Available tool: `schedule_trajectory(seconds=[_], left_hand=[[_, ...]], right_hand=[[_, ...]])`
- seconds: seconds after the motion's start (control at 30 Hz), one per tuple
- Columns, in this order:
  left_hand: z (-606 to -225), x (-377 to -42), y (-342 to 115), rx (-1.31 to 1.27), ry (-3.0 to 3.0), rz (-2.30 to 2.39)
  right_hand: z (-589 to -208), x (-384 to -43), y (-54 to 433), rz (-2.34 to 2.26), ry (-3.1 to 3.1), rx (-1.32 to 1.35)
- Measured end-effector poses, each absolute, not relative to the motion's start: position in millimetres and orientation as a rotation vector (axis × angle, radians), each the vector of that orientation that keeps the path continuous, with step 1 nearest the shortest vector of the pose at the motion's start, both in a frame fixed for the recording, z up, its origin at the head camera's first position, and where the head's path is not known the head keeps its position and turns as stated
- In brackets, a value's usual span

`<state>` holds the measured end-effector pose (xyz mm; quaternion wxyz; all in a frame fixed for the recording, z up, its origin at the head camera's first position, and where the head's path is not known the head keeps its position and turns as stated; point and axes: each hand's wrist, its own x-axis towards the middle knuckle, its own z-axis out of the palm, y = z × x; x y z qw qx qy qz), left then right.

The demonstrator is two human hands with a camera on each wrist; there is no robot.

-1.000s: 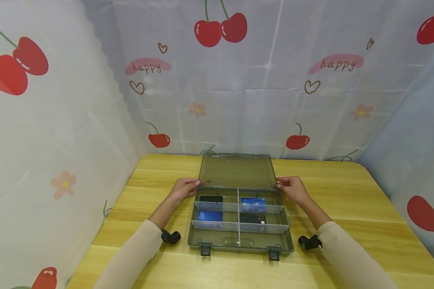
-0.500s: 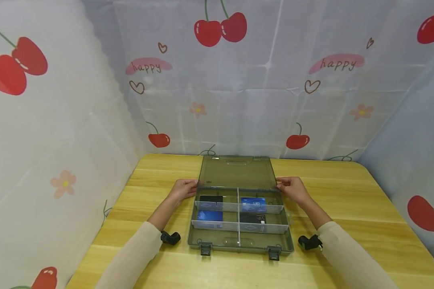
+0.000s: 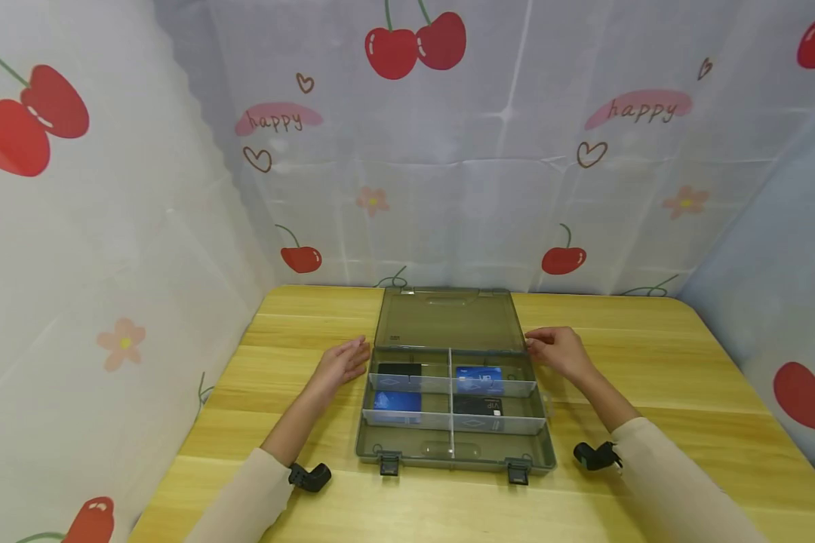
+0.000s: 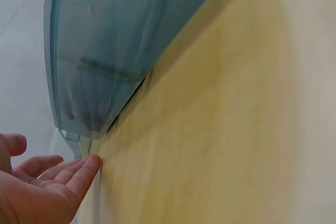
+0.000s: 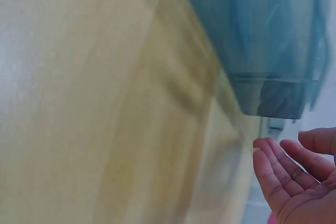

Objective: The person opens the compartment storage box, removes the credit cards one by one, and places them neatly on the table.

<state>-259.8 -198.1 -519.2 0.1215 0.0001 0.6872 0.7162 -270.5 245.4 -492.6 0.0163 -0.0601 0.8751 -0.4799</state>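
head view — box [image 3: 407, 439] at six o'clock, its lid [image 3: 451, 320] laid back, likely for easy access; left hand [image 3: 342, 363] at its ten, right hand [image 3: 561, 353] at its two — each grip loosely parted, holding nothing.

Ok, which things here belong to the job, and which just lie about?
Likely part of the job:
translucent grey-green plastic compartment box
its open lid
two rectangular blue cards inside
two rectangular black cards inside

Likely just surroundings:
yellow wooden table
white cherry-print curtain
black wrist-worn devices
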Motion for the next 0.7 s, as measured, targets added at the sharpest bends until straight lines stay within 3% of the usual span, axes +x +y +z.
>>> schedule_trajectory(seconds=[0.7], left_hand=[[-539.6, -219.7, -185.8, 0.136, 1.990, 2.136]], right_hand=[[-436.4, -232.2, 225.8, -1.513, 2.506, -0.215]])
